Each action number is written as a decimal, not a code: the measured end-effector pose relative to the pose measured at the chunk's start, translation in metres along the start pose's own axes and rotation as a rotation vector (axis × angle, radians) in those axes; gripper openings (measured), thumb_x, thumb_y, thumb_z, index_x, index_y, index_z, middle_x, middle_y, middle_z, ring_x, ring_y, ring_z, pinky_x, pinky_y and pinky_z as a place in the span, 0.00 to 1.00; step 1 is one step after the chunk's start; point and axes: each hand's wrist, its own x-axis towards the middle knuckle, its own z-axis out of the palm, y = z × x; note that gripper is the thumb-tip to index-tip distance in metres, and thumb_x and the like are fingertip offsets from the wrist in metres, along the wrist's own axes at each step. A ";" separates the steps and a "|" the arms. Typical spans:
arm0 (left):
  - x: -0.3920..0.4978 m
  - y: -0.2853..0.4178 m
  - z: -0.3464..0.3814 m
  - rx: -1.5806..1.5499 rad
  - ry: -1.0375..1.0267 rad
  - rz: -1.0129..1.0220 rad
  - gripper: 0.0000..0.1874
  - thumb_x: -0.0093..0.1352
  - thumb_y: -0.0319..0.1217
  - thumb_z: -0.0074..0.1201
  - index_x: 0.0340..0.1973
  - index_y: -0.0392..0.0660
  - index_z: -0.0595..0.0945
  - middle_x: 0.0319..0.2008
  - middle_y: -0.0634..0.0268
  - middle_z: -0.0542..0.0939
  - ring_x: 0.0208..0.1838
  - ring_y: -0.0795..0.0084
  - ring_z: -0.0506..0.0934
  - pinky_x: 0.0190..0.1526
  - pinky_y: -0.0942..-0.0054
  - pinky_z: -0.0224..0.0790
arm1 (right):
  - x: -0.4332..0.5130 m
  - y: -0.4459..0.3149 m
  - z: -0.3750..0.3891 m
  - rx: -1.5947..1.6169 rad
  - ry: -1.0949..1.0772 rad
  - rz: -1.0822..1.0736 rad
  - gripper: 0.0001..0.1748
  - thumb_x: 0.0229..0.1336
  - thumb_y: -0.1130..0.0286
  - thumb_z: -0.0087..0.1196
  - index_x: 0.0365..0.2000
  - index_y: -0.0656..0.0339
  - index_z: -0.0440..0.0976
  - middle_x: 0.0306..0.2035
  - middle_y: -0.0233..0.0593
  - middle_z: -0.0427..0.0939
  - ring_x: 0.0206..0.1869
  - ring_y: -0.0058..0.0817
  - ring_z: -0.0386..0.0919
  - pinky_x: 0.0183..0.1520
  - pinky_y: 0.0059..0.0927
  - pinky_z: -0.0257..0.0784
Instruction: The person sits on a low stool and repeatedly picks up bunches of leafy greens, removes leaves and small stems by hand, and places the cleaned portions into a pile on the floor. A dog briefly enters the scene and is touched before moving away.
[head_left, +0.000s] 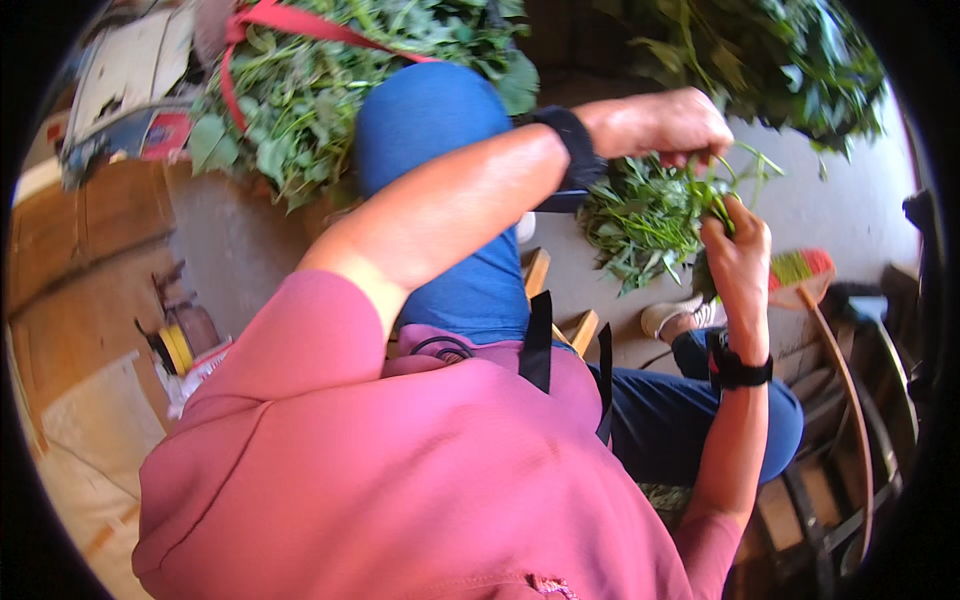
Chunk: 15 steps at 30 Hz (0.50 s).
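Observation:
My left hand (667, 127), with a black band at its wrist, is closed around thin green stems (750, 161) whose ends stick out to the right. Just below it, my right hand (739, 240) pinches the green stalks of leafy greens between thumb and fingers. The two hands are close together but apart. A pile of leafy green stems (645, 221) lies on the grey floor beneath and left of them. At the top left is a large heap of greens (315, 112) with a red strap (322, 24) across it. More leafy greens (772, 60) are at the top right.
A broom (802, 270) with red and yellow-green bristles lies right of my hands, near a dark metal rack (810, 517). Wooden legs (536, 274) of a seat show between my knees. A yellow round object (176, 349) and wooden boards (90, 225) are at the left.

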 end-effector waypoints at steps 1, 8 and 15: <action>-0.001 0.002 0.001 0.017 0.000 0.003 0.12 0.64 0.35 0.48 0.22 0.43 0.79 0.16 0.69 0.76 0.14 0.83 0.67 0.17 0.82 0.57 | 0.001 -0.002 -0.001 0.044 -0.003 0.016 0.07 0.54 0.77 0.50 0.23 0.69 0.67 0.16 0.38 0.62 0.23 0.14 0.57 0.23 0.27 0.58; -0.019 -0.019 -0.013 0.322 0.057 0.290 0.17 0.63 0.39 0.49 0.24 0.35 0.76 0.16 0.60 0.73 0.21 0.72 0.72 0.25 0.68 0.63 | 0.006 -0.014 -0.035 0.093 -0.113 0.082 0.09 0.57 0.72 0.54 0.29 0.69 0.76 0.20 0.28 0.70 0.25 0.14 0.63 0.28 0.22 0.60; -0.008 -0.040 -0.008 0.846 -0.149 0.088 0.15 0.55 0.29 0.43 0.31 0.31 0.78 0.28 0.41 0.79 0.29 0.49 0.77 0.34 0.55 0.68 | 0.001 -0.021 -0.067 0.222 -0.026 0.073 0.09 0.60 0.70 0.54 0.30 0.69 0.77 0.22 0.22 0.70 0.27 0.11 0.63 0.28 0.19 0.59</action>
